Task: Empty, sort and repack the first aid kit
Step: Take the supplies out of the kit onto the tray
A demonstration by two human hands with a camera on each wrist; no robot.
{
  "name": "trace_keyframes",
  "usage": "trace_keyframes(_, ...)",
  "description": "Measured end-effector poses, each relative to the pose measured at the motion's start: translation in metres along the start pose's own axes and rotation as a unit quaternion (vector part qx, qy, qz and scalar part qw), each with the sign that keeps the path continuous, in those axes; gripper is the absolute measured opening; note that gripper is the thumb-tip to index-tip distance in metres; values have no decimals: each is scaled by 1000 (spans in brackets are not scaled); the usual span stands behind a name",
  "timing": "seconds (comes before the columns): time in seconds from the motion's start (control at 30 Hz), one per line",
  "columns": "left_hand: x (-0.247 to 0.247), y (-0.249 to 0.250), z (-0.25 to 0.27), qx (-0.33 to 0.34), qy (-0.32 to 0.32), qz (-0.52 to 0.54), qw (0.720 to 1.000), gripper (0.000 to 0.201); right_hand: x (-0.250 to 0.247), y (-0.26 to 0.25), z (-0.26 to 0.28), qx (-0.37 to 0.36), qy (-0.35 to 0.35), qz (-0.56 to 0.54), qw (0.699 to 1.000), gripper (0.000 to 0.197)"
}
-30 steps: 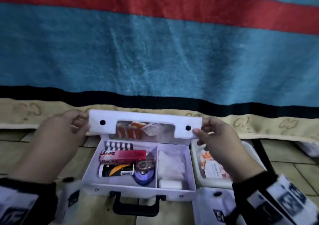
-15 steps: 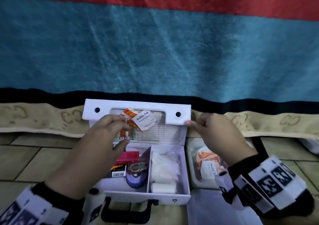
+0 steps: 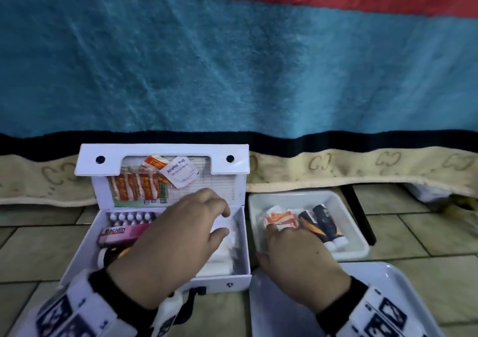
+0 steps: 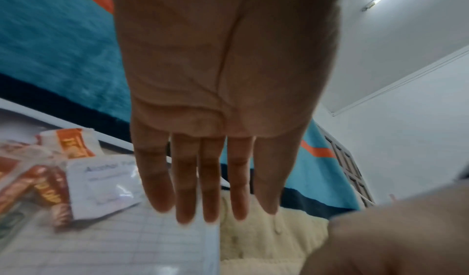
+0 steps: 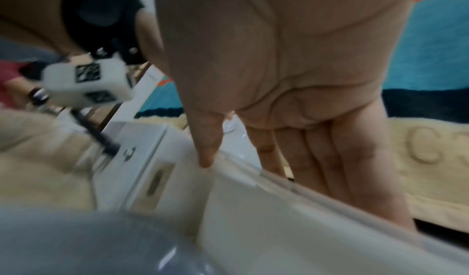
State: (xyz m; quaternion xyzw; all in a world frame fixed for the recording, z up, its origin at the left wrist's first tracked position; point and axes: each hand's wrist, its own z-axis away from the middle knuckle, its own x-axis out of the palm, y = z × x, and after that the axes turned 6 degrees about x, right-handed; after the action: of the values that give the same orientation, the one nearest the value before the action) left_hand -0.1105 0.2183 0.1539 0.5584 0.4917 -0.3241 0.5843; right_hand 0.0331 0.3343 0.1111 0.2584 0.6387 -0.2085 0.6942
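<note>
Overhead, the open first aid kit (image 3: 165, 233) sits on the floor, touching the white tray (image 3: 354, 233) at its right edge. The left hand (image 3: 178, 241) hovers over the kit; the left wrist view shows its fingers straight, holding nothing. Seen from the right wrist, the right hand (image 5: 291, 78) reaches over the tray rim, fingers extended, empty.

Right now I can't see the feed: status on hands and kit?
Left hand open over the kit, holding nothing. Right hand open, reaching into the white tray. Kit lid up, nothing blocking.
</note>
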Motion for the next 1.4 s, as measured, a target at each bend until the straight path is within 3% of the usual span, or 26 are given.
trace_keyframes(0.1, 6, 19, -3, 62, -83, 1, 995, 31, -8, 21, -6, -37, 51, -68, 996, 39)
trace_keyframes(0.23, 43, 35, -7, 131, -165, -70, 975, 35, -32, 44, -9, -38, -16, -178, 983, 41)
trace_keyframes(0.33, 61, 31, -7, 135, -243, -151, 949, 43, -59, 60, -5, -22, 15, -219, 975, 42)
trace_keyframes(0.4, 64, 32, -11, 144, -209, -171, 952, 48, -71, 81, 3, -3, 67, -212, 975, 41)
trace_keyframes(0.5, 64, 45, -18, 123, -230, -158, 952, 38, -77, 110, 29, 8, 145, -216, 966, 57)
trace_keyframes(0.6, 76, 59, -23, 131, -179, -191, 956, 32, -69, 137, 52, 14, 257, -251, 933, 40)
trace_keyframes(0.73, 79, 89, -35, 114, -185, -170, 961, 42, -32, 190, 73, 123, 372, -282, 876, 32)
trace_keyframes(0.8, 82, 96, -44, 91, -173, -169, 966, 39, -8, 231, 89, 202, 352, -322, 855, 28)
trace_keyframes(0.9, 91, 96, -53, 83, -174, -166, 967, 36, 19, 270, 96, 283, 367, -387, 797, 33)
trace_keyframes(1.03, 87, 93, -61, 77, -146, -153, 974, 33, 12, 229, 81, 346, 356, -497, 711, 44)
trace_keyframes(1.13, 67, 94, -59, 88, -107, -147, 979, 23, 20, 219, 76, 374, 364, -568, 636, 32)
trace_keyframes(1.17, 60, 95, -57, 73, -111, -141, 981, 25, 24, 220, 76, 383, 353, -581, 625, 33)
trace_keyframes(1.23, 61, 93, -54, 89, -50, -147, 984, 32, 33, 218, 75, 388, 322, -600, 621, 32)
trace_keyframes(1.4, 51, 101, -44, 96, 44, -143, 984, 19, 35, 207, 70, 399, 239, -638, 614, 18)
